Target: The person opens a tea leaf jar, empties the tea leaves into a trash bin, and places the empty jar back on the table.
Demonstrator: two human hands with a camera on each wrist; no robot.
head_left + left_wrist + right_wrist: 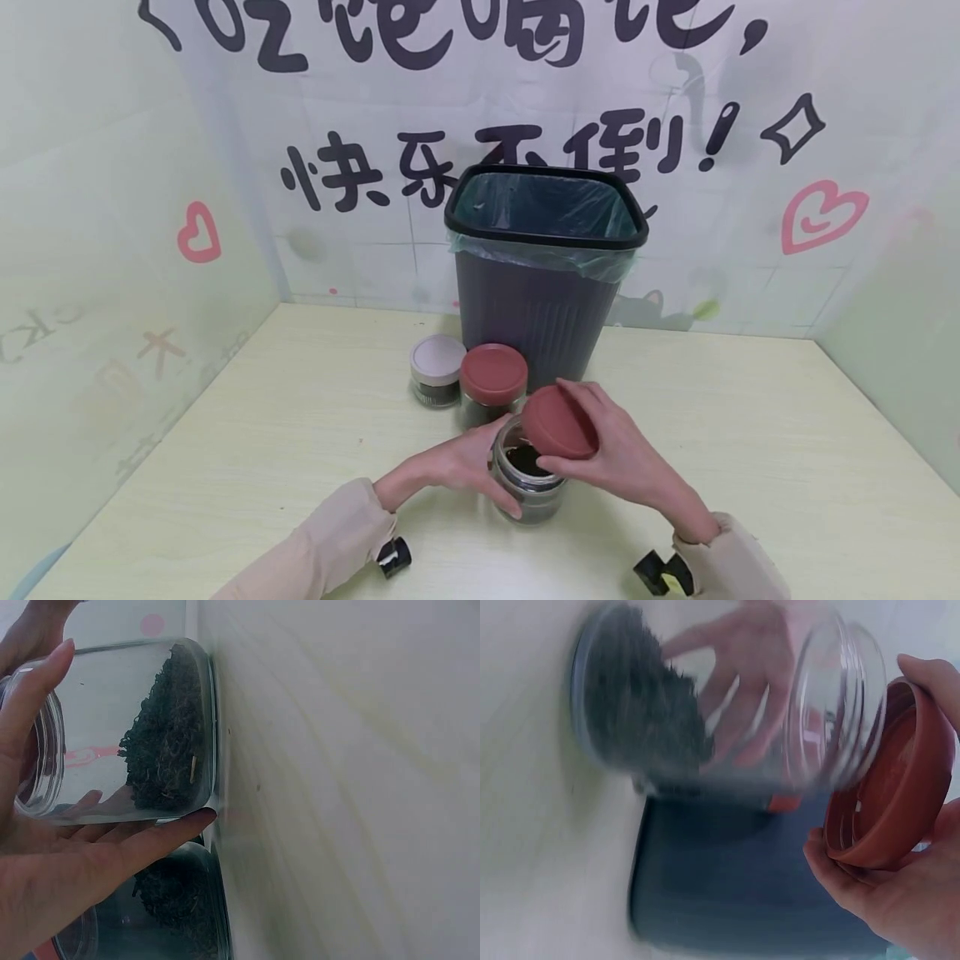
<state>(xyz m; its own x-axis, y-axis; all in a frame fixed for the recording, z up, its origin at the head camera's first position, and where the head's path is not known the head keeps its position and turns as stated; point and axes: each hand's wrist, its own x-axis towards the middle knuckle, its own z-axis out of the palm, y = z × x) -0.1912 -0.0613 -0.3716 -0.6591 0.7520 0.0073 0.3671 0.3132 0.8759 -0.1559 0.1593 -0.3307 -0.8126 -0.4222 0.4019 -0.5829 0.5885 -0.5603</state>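
Note:
A clear glass jar [534, 502] stands upright on the table with its mouth uncovered. Dark, dry, curled leaf-like bits [169, 742] fill its lower part. My left hand [467, 463] holds the jar from the left, thumb at the near side and the other fingers spread along the far side. Above the jar's mouth, my right hand [628, 454] grips a red screw lid [557, 423] by its rim. The lid is tilted, and its hollow underside [885, 776] shows in the right wrist view, close beside the jar's threaded neck [847, 705].
Just behind the open jar stands another jar with a red lid [493, 375]. To its left is a shorter jar with a pale lid [438, 360]. A tall dark bin [532, 312] with a green liner stands behind them. Printed cloth walls [360, 267] enclose the table [322, 392].

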